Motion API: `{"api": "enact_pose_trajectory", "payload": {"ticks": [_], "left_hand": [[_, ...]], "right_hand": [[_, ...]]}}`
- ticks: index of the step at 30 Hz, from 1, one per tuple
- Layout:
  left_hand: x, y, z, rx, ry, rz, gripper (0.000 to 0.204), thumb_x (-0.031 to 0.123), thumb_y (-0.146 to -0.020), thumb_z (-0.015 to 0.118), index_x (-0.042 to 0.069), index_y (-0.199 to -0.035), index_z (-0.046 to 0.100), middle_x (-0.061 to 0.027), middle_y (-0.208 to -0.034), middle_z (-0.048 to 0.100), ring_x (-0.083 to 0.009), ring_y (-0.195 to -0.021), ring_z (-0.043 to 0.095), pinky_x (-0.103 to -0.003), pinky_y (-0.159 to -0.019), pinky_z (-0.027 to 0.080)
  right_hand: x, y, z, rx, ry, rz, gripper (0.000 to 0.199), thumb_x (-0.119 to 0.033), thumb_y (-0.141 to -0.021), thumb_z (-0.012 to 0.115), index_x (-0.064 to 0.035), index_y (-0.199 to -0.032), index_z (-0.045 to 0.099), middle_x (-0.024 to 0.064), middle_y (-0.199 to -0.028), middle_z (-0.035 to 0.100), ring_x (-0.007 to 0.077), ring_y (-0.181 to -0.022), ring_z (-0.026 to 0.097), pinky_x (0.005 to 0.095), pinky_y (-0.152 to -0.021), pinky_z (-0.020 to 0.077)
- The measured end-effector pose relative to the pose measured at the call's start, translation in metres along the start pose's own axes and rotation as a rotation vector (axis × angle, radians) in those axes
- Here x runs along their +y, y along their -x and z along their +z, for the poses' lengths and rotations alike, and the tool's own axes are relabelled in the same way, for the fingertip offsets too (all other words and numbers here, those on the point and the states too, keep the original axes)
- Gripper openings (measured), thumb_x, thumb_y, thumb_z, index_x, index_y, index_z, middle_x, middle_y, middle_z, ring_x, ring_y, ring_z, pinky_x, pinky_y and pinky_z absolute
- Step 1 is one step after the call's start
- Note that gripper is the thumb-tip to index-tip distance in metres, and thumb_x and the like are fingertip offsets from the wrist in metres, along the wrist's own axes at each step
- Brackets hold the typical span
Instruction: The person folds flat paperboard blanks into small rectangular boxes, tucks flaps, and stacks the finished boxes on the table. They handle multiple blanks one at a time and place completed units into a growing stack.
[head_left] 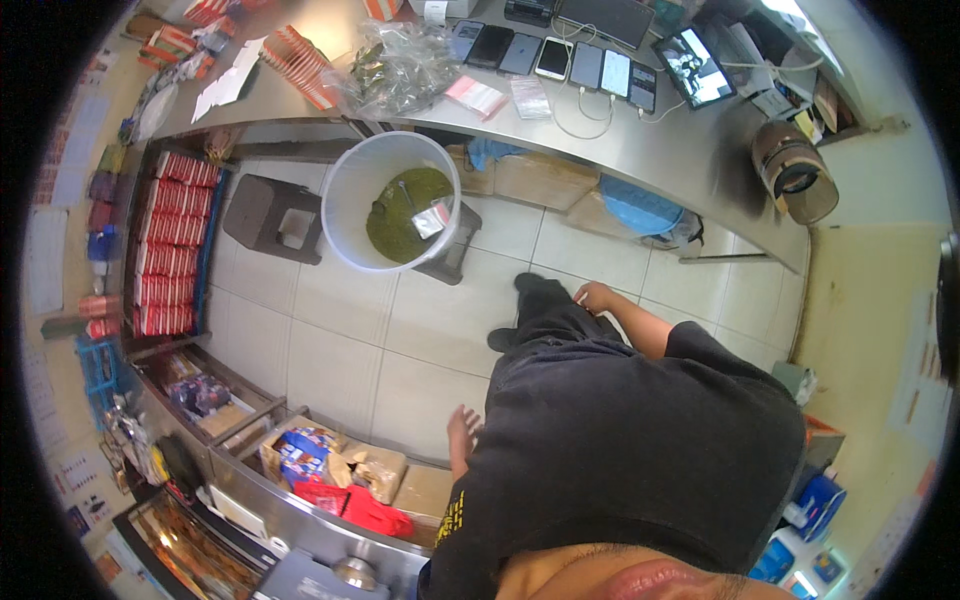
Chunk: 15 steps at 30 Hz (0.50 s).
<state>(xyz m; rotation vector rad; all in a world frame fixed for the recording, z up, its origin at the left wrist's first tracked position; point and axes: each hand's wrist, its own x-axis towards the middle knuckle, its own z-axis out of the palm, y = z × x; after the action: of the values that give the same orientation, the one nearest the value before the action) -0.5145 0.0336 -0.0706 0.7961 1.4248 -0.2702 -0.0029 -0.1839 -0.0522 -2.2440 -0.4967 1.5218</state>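
Both hands are free: left hand (463, 425) has fingers spread, holding nothing; right hand (592, 296) loosely curled, bucket (345, 190) well ahead of its fingertips. Step closer before reaching.

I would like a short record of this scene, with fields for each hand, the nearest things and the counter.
left hand: open, empty, fingers spread, beside the hip, above the tiled floor
right hand: empty, held by the thigh, touching no object
bucket: white, round, standing on a dark stool, holding green powder and a small silver pouch
second stool: dark, left of the bucket, nothing on it
counter: steel, with a row of phones, clear bags and a tablet
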Motion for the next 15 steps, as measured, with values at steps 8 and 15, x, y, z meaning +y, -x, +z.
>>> {"api": "enact_pose_trajectory", "payload": {"ticks": [8, 15], "left_hand": [[0.306, -0.012, -0.099, 0.066, 0.148, 0.401, 0.052, 0.040, -0.105, 0.050, 0.013, -0.149, 0.043, -0.0159, -0.143, 0.053, -0.0303, -0.125, 0.057, -0.049, -0.095, 0.052], [0.448, -0.035, -0.175, -0.070, -0.100, 0.512, 0.053, 0.046, -0.105, 0.049, 0.014, -0.147, 0.045, -0.0141, -0.140, 0.055, -0.0289, -0.123, 0.058, -0.048, -0.093, 0.051]], "right_hand": [[-0.098, -0.071, 0.056, -0.011, 0.135, -0.063, 0.040, -0.005, -0.076, 0.072, -0.0132, -0.115, 0.072, 0.0111, -0.085, 0.075, 0.0239, -0.074, 0.072, 0.0397, -0.063, 0.0596], [-0.206, -0.163, 0.112, -0.222, 0.024, 0.136, 0.047, -0.003, -0.075, 0.078, -0.0083, -0.121, 0.068, 0.0119, -0.087, 0.075, 0.0228, -0.069, 0.070, 0.0397, -0.058, 0.0585]]}}
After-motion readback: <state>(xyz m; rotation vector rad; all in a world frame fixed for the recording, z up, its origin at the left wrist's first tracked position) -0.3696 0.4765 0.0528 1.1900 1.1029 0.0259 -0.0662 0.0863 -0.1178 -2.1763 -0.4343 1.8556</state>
